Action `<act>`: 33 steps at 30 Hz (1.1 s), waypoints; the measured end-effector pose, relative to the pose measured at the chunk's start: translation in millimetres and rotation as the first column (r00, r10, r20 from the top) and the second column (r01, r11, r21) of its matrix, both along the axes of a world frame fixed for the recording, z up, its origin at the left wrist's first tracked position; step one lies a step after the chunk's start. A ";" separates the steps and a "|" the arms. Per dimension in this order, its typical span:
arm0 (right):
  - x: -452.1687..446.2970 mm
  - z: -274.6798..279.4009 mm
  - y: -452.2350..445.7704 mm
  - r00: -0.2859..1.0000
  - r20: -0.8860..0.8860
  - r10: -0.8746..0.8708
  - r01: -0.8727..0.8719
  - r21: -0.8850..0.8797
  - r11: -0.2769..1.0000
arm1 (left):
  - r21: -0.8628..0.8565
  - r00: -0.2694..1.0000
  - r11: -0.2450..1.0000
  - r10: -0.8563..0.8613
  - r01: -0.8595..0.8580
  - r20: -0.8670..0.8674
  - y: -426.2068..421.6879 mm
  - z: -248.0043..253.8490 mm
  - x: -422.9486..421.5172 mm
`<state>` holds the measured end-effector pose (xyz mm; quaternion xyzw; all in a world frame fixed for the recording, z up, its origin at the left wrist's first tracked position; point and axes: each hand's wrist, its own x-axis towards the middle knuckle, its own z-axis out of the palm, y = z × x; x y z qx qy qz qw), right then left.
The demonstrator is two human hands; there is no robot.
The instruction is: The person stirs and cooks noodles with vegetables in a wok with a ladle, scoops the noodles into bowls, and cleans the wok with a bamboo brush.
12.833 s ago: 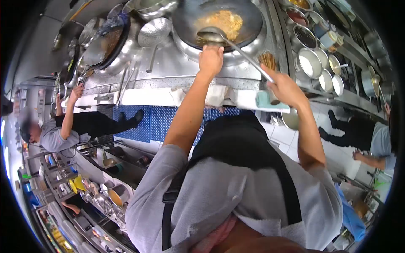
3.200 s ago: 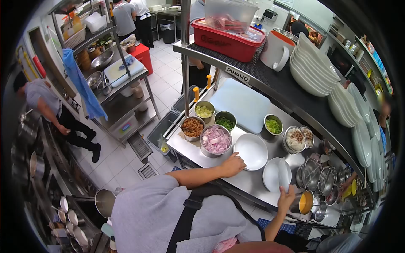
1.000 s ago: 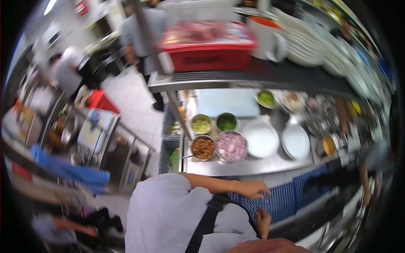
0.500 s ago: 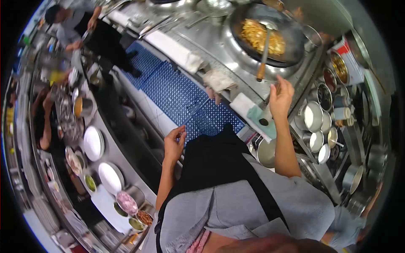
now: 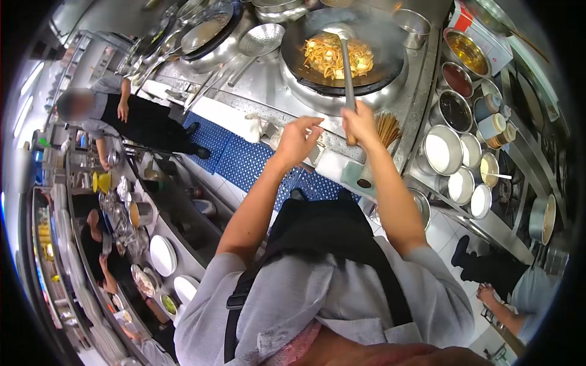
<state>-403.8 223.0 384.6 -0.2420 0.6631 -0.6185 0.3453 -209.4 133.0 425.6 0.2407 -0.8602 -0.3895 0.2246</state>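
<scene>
Below me are my black apron (image 5: 317,232) and, past its hem, the blue perforated floor mat (image 5: 244,165). My left hand (image 5: 297,141) is above the front edge of the stove, fingers half curled and loosely apart. My right hand (image 5: 361,126), beside it, is closed around the lower end of a long-handled metal ladle (image 5: 347,67), whose brownish butt end shows below my fist.

Close by my right wrist lie a folded white cloth (image 5: 331,165) and a teal cloth (image 5: 352,174), with a bundled brush of thin tan sticks (image 5: 388,127) just right of my fingers.

The ladle's shaft runs away from me over the rim of a wide, dark, round wok (image 5: 387,64). In the wok lie yellow-brown noodles (image 5: 332,58) mixed with paler pieces; the ladle's bowl is at their far side, and steam hangs over them.

Left of the wok is a round perforated steel skimmer (image 5: 262,40), its handle slanting toward me. Beyond the wok's right side stands a round steel pot (image 5: 417,41). Well off to my left, another person (image 5: 137,116) stands in a grey shirt and black apron.
</scene>
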 end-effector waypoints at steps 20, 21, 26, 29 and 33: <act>85.9 190.4 56.5 0.856 -0.413 0.310 -0.031 0.558 0.829 | -0.323 0.895 0.926 -0.302 0.194 -0.329 -94.9 31.9 10.2; 95.9 213.0 65.5 0.929 -0.276 0.247 -0.055 0.556 0.830 | -0.273 0.916 0.938 -0.288 0.212 -0.279 -113.5 32.2 -10.8; 79.4 159.1 54.9 0.919 -0.285 0.274 -0.067 0.571 0.818 | -0.213 0.955 0.948 -0.268 0.237 -0.129 -135.7 -25.9 -54.4; 70.4 95.1 37.4 0.658 -0.706 0.264 0.144 0.461 0.875 | -0.292 0.931 0.930 -0.292 0.224 -0.217 -101.1 -41.0 -2.6; 77.1 179.4 67.3 0.903 -0.377 0.208 0.066 0.599 0.798 | -0.393 0.905 0.889 -0.348 0.235 -0.246 -97.2 5.0 33.0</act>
